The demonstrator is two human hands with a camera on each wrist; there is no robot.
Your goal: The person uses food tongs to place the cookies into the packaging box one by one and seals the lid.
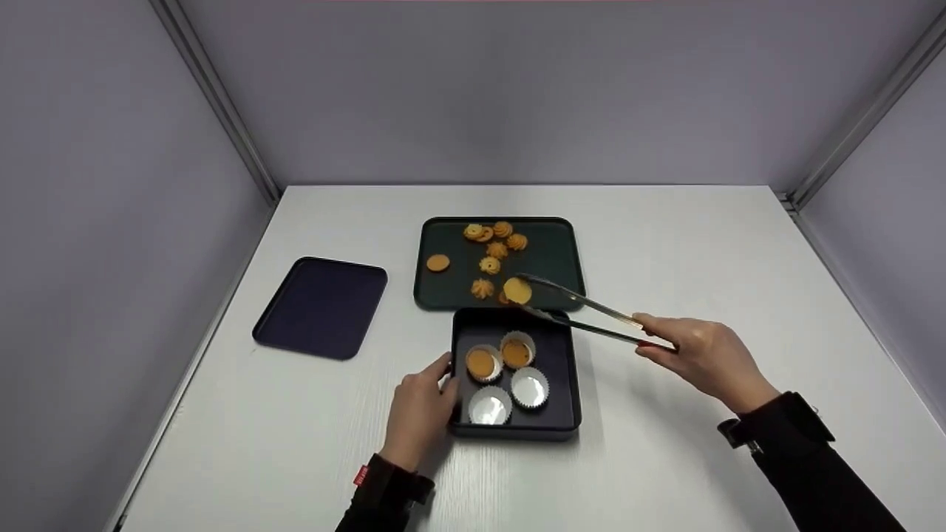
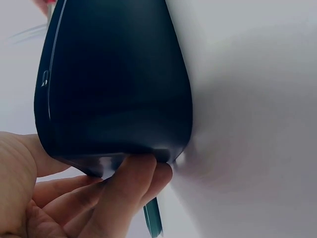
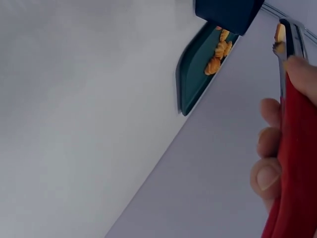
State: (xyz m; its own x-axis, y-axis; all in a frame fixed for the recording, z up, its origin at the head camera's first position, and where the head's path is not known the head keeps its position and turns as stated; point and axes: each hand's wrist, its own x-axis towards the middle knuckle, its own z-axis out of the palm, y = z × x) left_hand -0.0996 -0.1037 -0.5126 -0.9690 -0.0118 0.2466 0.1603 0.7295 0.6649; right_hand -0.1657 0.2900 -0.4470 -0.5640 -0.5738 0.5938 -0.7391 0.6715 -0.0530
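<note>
My left hand [image 1: 420, 406] grips the left wall of a deep dark baking pan [image 1: 514, 434], its fingertips against the outer side in the left wrist view. Inside the pan are several fluted foil cups. Round cookies lie in two of them, a left one [image 1: 480, 364] and a back one [image 1: 516, 353]; the front cup [image 1: 490, 406] and right cup [image 1: 530, 388] are bare silver. With my right hand [image 1: 706, 358] I hold tongs [image 1: 602, 331] with red handles [image 3: 302, 163]. Between the tong tips is a flat round cookie [image 1: 517, 290], above the pan's back edge.
Behind the pan lies a dark green tray [image 1: 550, 251] with several swirled cookies and a flat round one [image 1: 437, 263]. A shallow dark purple tray [image 1: 321, 310] sits at the left on the white table [image 1: 687, 251]. Pale walls surround the table.
</note>
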